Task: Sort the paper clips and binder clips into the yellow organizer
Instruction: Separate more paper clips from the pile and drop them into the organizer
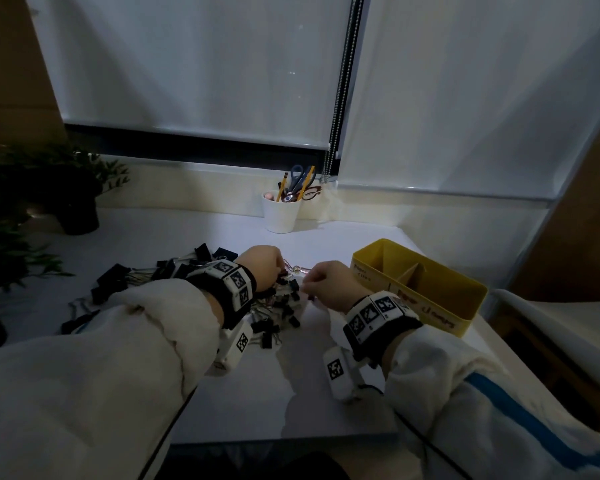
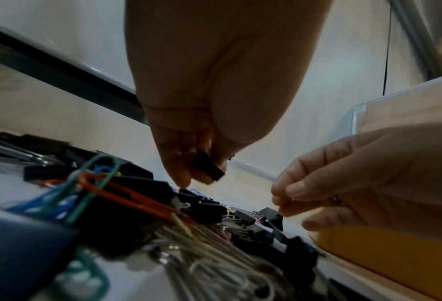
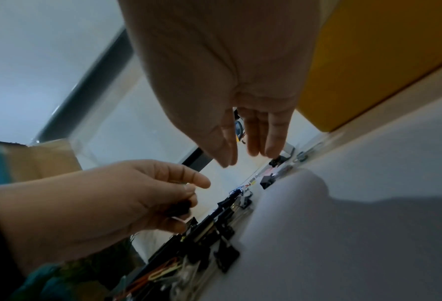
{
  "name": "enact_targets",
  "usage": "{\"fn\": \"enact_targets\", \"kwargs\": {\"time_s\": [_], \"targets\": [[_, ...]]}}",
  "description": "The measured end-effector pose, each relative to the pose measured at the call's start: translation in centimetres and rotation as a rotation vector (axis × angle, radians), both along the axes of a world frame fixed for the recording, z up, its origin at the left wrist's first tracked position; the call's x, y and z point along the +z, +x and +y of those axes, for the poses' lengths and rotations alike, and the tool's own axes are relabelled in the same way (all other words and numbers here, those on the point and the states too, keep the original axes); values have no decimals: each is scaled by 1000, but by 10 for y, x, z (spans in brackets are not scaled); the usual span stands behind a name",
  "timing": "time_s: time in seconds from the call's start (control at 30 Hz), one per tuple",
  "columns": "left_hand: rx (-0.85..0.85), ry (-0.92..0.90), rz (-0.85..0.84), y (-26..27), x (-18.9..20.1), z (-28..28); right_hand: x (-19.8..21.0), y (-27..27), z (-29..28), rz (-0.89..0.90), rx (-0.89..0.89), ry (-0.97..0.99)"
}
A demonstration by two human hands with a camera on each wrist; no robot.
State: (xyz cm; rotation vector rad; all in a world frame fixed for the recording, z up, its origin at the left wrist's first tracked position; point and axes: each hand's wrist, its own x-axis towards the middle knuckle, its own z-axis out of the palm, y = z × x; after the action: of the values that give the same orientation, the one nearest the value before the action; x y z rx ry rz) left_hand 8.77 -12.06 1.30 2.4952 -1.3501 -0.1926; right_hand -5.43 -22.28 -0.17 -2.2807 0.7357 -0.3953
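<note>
A heap of black binder clips [image 1: 286,308] and coloured paper clips [image 2: 93,183] lies on the white table between my hands. My left hand [image 1: 262,268] hovers over the heap and pinches a small black binder clip [image 2: 208,169] between thumb and fingers. My right hand [image 1: 321,282] hangs beside it with fingers pointing down. Its thumb and forefinger tips [image 3: 227,162] meet, and I cannot tell whether anything thin is between them. The yellow organizer [image 1: 465,299] stands just right of my right hand, divided into compartments with handwritten labels.
Larger black binder clips [image 1: 111,282] spread to the left of the heap. A white cup [image 1: 280,216] with scissors and pencils stands at the back by the window sill. A dark potted plant [image 1: 73,202] is far left. The table's front edge [image 1: 284,438] is near me.
</note>
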Motion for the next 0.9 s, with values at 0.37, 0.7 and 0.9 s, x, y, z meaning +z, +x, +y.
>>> {"fn": "enact_targets", "kwargs": {"time_s": [0.37, 0.7, 0.9], "targets": [[-146, 44, 45, 0, -6, 6, -13, 51, -28, 420, -143, -277], [-102, 168, -61, -18, -11, -15, -12, 50, -24, 106, -279, -25], [-52, 195, -53, -13, -10, -11, -15, 50, -14, -55, -248, 85]]}}
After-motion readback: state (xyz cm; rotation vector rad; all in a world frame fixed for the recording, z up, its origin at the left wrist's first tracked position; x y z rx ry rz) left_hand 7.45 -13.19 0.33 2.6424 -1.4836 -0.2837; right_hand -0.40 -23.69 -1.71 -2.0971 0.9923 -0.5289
